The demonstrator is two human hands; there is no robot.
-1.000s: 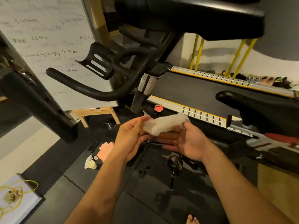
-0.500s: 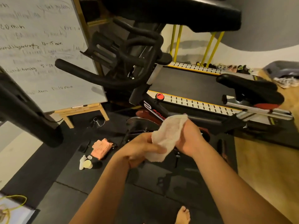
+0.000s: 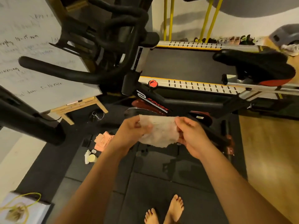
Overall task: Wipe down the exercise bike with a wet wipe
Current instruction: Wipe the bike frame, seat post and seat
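Exercise bike [image 3: 155, 102] stands side-on across the view, w/ handlebars [image 3: 68, 73] at left and saddle [image 3: 258, 65] at right. Nothing on it is touched yet, so wiping looks not begun.

Biggest risk, imo: floor mat [image 3: 145, 183] looks shiny in patches, poss. wet. Bare feet [image 3: 165, 212] stand on it just beside the bike, so a lean toward the far side could mean a slip or a shin on the pedal area.

Next: left hand [image 3: 131, 131] and right hand [image 3: 191, 135] each pinch a side edge of the wet wipe [image 3: 160, 128], thumb and fingers curled on it. It's stretched flat between them, in the air in front of the bike's lower frame, clear of it. The sheet looks thin and ragged along the bottom; pulling harder prob. tears it, and a one-hand grip on a spread sheet may let it flop or drop to the floor.

Small: red knob [image 3: 152, 83] and similar bits could snag the wipe.
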